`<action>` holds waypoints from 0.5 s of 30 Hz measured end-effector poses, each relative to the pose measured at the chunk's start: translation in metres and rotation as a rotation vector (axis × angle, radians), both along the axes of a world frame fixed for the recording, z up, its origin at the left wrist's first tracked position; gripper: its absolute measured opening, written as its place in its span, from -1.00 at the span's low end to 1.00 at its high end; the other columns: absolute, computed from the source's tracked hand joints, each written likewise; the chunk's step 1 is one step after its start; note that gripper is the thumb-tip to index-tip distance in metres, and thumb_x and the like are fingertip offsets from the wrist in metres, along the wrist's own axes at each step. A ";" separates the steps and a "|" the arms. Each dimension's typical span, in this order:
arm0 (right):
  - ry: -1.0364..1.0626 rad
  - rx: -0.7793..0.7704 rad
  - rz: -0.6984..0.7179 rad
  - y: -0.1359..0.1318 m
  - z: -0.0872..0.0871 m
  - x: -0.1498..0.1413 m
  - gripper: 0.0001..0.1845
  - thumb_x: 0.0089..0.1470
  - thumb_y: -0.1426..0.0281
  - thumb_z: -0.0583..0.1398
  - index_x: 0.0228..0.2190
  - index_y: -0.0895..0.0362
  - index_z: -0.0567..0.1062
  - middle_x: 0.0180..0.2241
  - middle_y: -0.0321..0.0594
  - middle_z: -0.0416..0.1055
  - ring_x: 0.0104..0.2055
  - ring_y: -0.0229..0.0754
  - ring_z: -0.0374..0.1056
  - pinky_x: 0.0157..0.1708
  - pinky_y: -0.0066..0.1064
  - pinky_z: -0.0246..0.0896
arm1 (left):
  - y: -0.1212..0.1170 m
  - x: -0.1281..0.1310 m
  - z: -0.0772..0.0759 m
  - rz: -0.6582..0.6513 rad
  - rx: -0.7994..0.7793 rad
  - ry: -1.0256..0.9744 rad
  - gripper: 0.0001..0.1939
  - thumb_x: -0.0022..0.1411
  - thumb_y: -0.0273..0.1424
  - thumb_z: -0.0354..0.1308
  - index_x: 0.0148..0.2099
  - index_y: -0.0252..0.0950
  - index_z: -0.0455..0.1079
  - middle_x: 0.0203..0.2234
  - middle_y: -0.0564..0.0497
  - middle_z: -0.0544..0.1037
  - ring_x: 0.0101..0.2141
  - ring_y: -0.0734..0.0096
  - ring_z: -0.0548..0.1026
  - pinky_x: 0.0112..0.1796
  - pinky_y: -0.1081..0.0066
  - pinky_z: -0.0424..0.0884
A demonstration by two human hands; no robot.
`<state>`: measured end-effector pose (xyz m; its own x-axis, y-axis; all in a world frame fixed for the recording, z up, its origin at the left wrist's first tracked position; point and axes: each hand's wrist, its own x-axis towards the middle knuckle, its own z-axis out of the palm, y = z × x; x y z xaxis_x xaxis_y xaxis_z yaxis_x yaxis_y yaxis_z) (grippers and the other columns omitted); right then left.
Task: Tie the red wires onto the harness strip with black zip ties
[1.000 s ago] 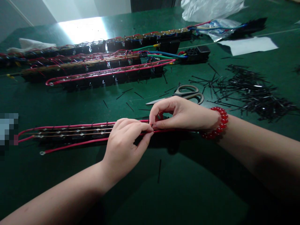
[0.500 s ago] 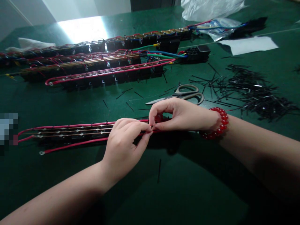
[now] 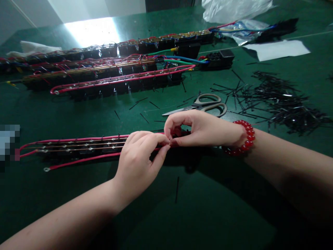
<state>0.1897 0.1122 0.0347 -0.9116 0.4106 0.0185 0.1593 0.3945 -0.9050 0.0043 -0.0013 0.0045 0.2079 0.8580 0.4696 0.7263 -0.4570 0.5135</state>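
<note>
My left hand is closed in a pinch over the long black strip assembly, which carries copper rods and red cables. Its fingertips meet those of my right hand, also pinched, at one point on the assembly. Between them shows a small dark bit of a black cable tie, mostly hidden by the fingers. A red cable with a ring terminal runs along the near side. Several small black ties bind the far red cable left of my hands.
Grey-handled scissors lie just beyond my right hand. A pile of black cable ties is at the right, with loose ones scattered around. More wired strips lie farther back, near white paper and a plastic bag.
Both hands stay pinched at the same spot. My right hand has dipped very slightly, and the fingertips have shifted a little. The assembly has not visibly moved.
</note>
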 end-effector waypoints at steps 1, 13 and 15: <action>0.000 0.006 -0.001 0.000 0.000 0.000 -0.91 0.05 0.54 0.26 -0.32 0.21 0.50 -0.33 -0.27 0.46 -0.32 -0.31 0.34 -0.30 -0.46 0.31 | 0.000 0.000 0.000 -0.001 0.000 0.008 -0.95 0.33 -0.47 0.15 -0.17 -0.24 0.43 -0.27 0.05 0.59 -0.20 0.37 0.50 -0.11 0.29 0.38; -0.019 -0.010 -0.010 0.000 0.001 0.001 -0.93 0.10 0.45 0.24 -0.35 0.22 0.53 -0.38 -0.26 0.49 -0.36 -0.33 0.35 -0.36 -0.50 0.30 | 0.000 0.000 0.000 0.008 -0.001 0.011 -0.94 0.35 -0.45 0.14 -0.17 -0.23 0.43 -0.27 0.03 0.60 -0.20 0.34 0.52 -0.11 0.28 0.41; -0.028 -0.003 -0.009 0.000 0.001 0.001 -0.90 0.12 0.43 0.23 -0.34 0.23 0.54 -0.38 -0.25 0.50 -0.36 -0.33 0.37 -0.37 -0.49 0.31 | 0.000 0.000 0.000 0.010 0.006 0.009 -0.95 0.34 -0.45 0.14 -0.17 -0.23 0.43 -0.28 0.04 0.60 -0.20 0.34 0.52 -0.11 0.28 0.41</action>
